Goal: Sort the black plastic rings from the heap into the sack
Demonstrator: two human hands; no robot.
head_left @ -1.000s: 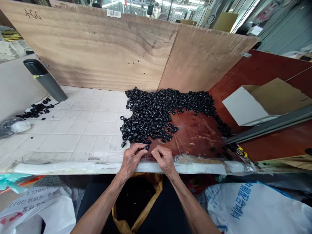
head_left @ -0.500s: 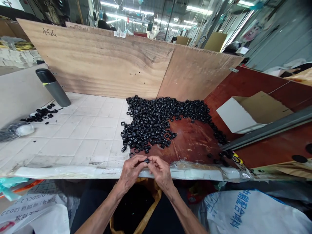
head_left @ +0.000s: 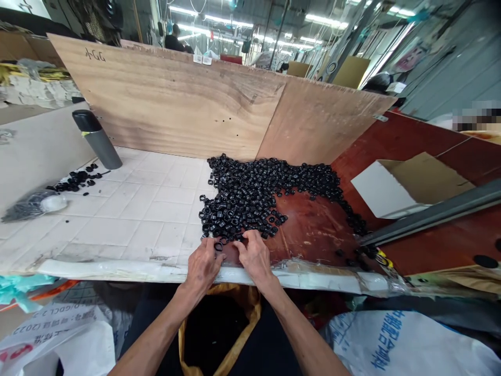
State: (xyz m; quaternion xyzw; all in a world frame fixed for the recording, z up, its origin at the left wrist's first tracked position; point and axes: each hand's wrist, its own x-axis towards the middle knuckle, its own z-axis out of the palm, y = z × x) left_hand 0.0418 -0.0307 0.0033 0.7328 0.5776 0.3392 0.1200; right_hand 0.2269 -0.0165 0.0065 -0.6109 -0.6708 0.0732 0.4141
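My left hand (head_left: 204, 262) is over the front edge of the table, its thumb and fingers apart around a small black plastic ring (head_left: 218, 247), which seems to lie on the tabletop. Beside it, my right hand (head_left: 256, 257) reaches to the front of a heap of small black plastic rings (head_left: 242, 201). Its thumb and forefinger are spread, with the fingertips at the nearest pieces. I see nothing held in it. Below both hands, a yellow-rimmed bag (head_left: 256, 310) gapes over my lap, its inside dark.
A tall wooden board (head_left: 188, 104) closes off the back. At left stand a grey bottle (head_left: 104, 146), loose black pieces (head_left: 76, 180) and a plastic bag (head_left: 33, 203). A cardboard box (head_left: 385, 190) and a grey metal bar (head_left: 430, 214) are at right. White sacks (head_left: 410, 339) flank my legs.
Both hands have parted and moved forward to the heap's front edge. The small black piece they pinched together between their fingertips no longer shows there. The view has shifted slightly.
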